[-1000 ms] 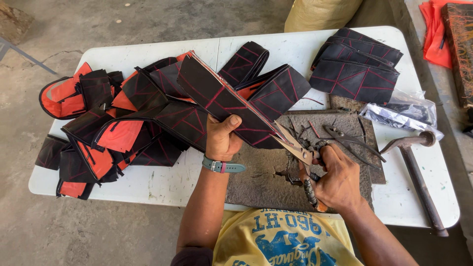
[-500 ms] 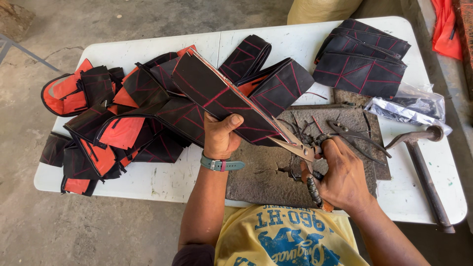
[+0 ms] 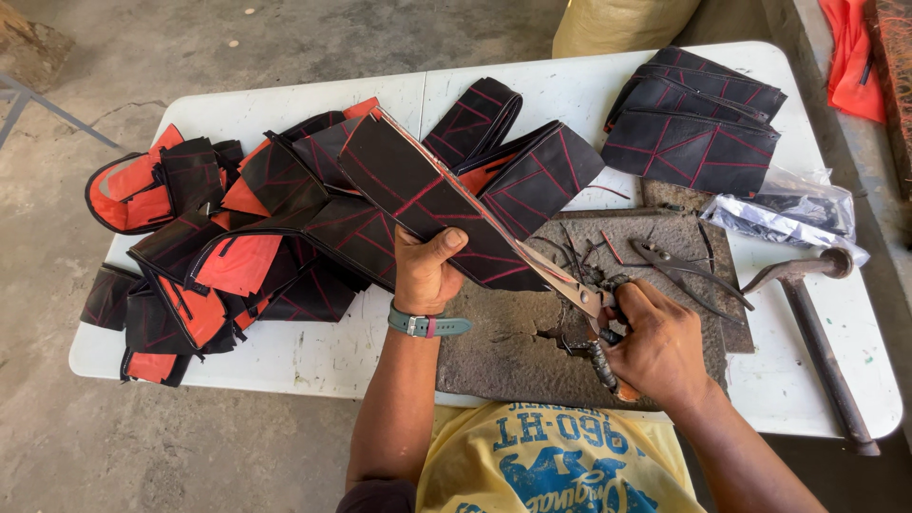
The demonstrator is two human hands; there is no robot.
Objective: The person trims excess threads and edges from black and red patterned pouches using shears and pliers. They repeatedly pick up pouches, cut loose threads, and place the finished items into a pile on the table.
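My left hand (image 3: pixel 426 273) grips a long black fabric panel with red stitching (image 3: pixel 418 195), holding it up at a slant over the white table (image 3: pixel 313 356). A grey watch band circles that wrist. My right hand (image 3: pixel 657 344) is closed around the handles of large metal shears (image 3: pixel 579 294); their blades bite into the panel's lower right edge. Both hands work above a worn dark slab (image 3: pixel 513 347) at the table's front.
A heap of black and orange fabric pieces (image 3: pixel 209 237) covers the left of the table. A stack of black stitched panels (image 3: pixel 693 123) lies far right. Pliers (image 3: pixel 689 271), a hammer (image 3: pixel 817 332) and a plastic bag (image 3: pixel 788 214) lie to the right.
The shears' blades have closed further into the panel's edge. My left hand keeps its hold on the panel; the view has shifted slightly.
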